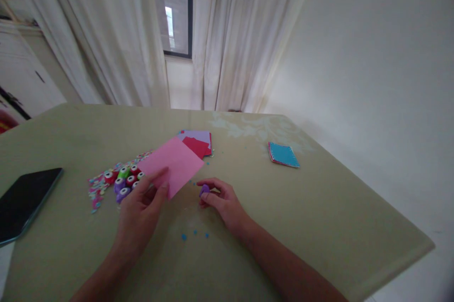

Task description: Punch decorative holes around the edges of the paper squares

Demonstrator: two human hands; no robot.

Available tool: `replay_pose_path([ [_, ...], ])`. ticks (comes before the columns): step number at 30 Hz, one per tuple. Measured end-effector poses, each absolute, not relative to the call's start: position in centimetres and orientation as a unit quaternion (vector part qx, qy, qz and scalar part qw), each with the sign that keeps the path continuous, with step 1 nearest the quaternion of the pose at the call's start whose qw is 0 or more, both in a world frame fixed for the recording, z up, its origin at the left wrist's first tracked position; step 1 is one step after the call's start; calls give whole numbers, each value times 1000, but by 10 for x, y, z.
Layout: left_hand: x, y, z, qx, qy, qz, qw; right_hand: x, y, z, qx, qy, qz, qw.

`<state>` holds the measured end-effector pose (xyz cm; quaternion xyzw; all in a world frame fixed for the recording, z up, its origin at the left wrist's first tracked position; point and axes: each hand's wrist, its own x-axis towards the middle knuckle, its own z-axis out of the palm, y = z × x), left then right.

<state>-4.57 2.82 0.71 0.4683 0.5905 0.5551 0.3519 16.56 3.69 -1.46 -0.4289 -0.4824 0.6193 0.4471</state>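
My left hand (pixel 144 202) pinches a square of pink paper (pixel 173 162) by its near corner, thumb and fingers closed on it, and holds it above the table. My right hand (pixel 223 202), just right of the paper and apart from it, has its fingers curled round a small purple craft punch (pixel 205 190). Part of that punch is hidden by the fingers. Left of the pink sheet stand several craft punches (pixel 123 191) in purple, red and green with white round tops. The sheet and my left hand cover some of them.
Paper confetti (pixel 97 193) lies around the punches, and blue bits (pixel 184 236) dot the table (pixel 283 226) nearer me. Red and lilac sheets (pixel 198 136) lie behind the pink one. A blue-topped paper stack (pixel 284 155) sits right; a dark phone or tablet (pixel 26 202) lies left.
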Motion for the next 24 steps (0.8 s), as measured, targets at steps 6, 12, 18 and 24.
replay_pose_path([
  [6, -38, 26, 4, 369, 541, 620, 431, 159, 33, -19, -385, -420, 690, 447],
  [12, -39, 27, 4, 367, 528, 606, 469, 161, 37, -22, -383, -363, 715, 458],
  [18, -51, 31, 6, 496, 622, 524, 303, 164, 37, -17, -370, -371, 722, 451],
  [24, -47, 31, 15, 452, 610, 542, 361, 167, 36, -15, -362, -421, 723, 411],
])
